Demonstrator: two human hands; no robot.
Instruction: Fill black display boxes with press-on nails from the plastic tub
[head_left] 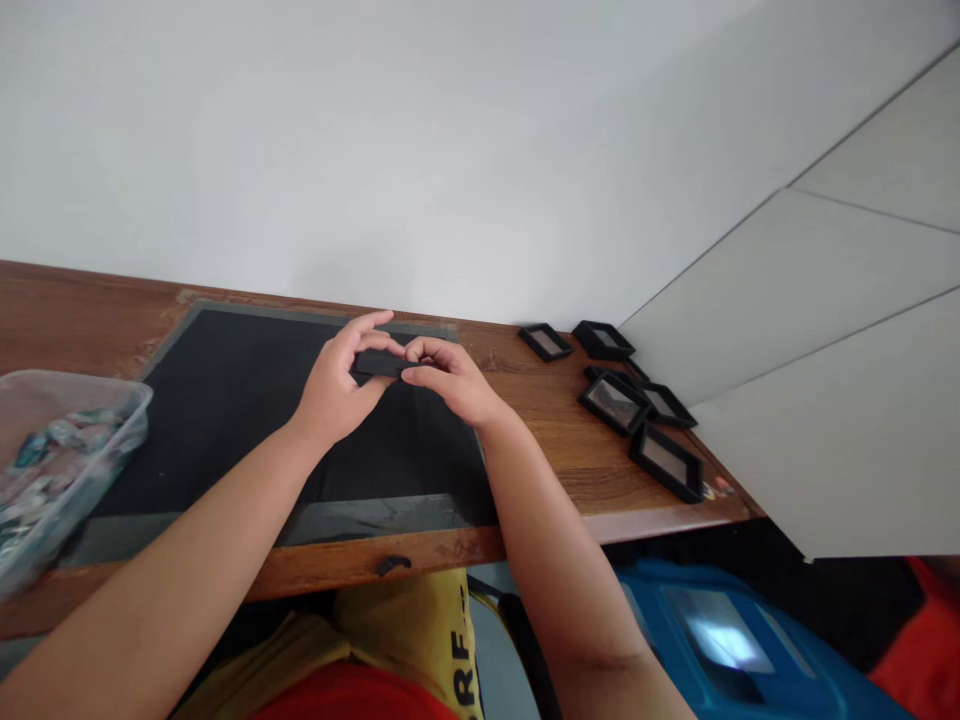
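the left hand (337, 385) is half curled, thumb and fingers around one end of a slim black piece (377, 364); the right hand (454, 380) pinches the other end between thumb and bent fingers. the piece is held above the right half of the black mat (405, 450). room runs leftward and nearer over the mat, whose edges are taped grey. right of the mat, a strip of brown table (536, 390) separates it from several black frames (615, 402). a see-through tub (112, 472) stands at the mat's left edge. a white wall (420, 150) rises behind the mat.
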